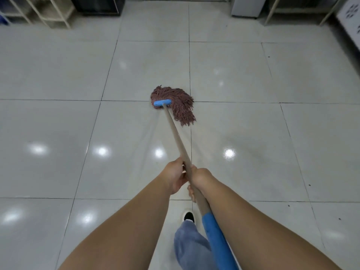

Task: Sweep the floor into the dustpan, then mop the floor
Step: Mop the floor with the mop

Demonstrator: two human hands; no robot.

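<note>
A string mop with a reddish-brown head and a blue clamp lies on the glossy white tiled floor ahead of me. Its tan wooden handle runs back toward me and ends in a blue grip sleeve. My left hand grips the handle from the left. Just behind it, my right hand grips the handle from the right. The mop strands trail to the right of the clamp. A faint wet streak shows on the tile beside the handle.
A pale open shelf unit stands at the far left, a dark cabinet beside it. A white appliance and metal-legged furniture line the far right. Small dark specks dot the right tiles. My shoe is below the hands.
</note>
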